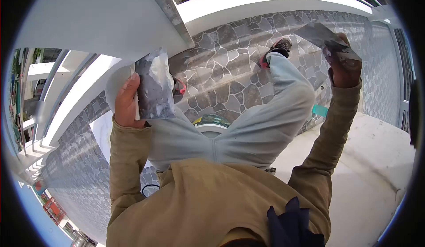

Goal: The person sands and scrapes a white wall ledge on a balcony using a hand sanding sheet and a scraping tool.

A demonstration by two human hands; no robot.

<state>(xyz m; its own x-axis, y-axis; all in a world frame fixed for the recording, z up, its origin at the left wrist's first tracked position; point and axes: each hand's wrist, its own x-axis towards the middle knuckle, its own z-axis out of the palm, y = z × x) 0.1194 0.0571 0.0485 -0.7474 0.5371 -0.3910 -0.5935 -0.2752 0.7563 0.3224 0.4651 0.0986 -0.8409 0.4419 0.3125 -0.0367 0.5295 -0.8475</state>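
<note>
My left hand is wrapped round the pale edge of a wide rectangular putty scraper. White and grey paste is smeared over its metal face, thickest near the top. At the upper right, my right hand grips a second flat scraper, tilted with its broad end pointing up and left. Grey smears mark this blade near the fingers. The two tools are well apart, one on each side of my legs. Part of my right hand's fingers is hidden behind its blade.
A pale panel with a metal-coloured edge stands at upper left. Stone-patterned floor lies below. Between my legs is a round container. A white slab is at right, near a turquoise object. White railings run along the left.
</note>
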